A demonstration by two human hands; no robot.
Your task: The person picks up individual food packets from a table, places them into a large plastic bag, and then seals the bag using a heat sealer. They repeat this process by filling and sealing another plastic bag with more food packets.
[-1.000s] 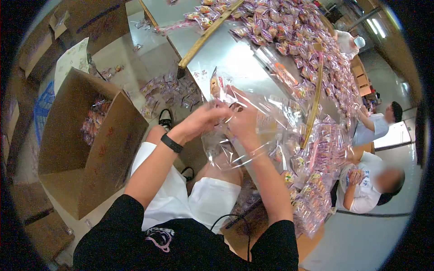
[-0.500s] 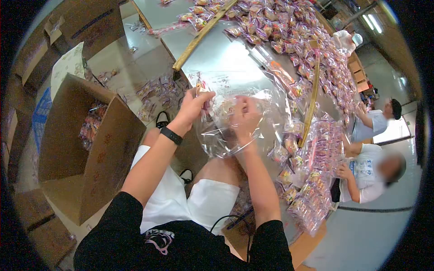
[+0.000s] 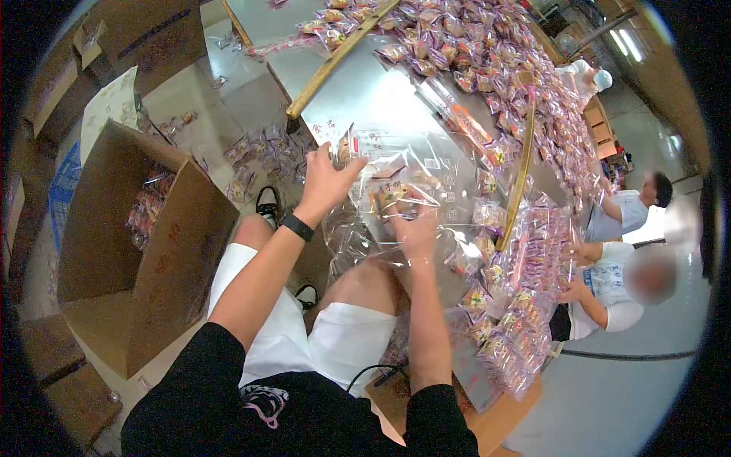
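Note:
A large clear plastic bag (image 3: 449, 164) with printed characters lies over the table edge in front of me. My left hand (image 3: 327, 179) grips its left side between thumb and fingers, right by a small wrapped packet (image 3: 348, 146) standing on edge. Against the lower part of the bag, my right hand (image 3: 417, 231) has its fingers closed on a wrapped pastry (image 3: 391, 198) with dark characters on its wrapper. Clear film overlaps the right fingers in this view. Loose folds of the bag hang below, above my knee.
Wrapped pastries (image 3: 487, 53) pile along the metal table (image 3: 365, 87), with wooden strips (image 3: 335, 65) across it. Filled clear packs (image 3: 525, 327) lie at right. An open carton (image 3: 179, 266) stands at left, and packets (image 3: 266, 148) lie on the floor. Co-workers (image 3: 609, 286) sit opposite.
The bag has spread flatter, so its print shows more clearly. My right hand has shifted slightly downward, and the wrapped pastry at its fingers has come into clear view.

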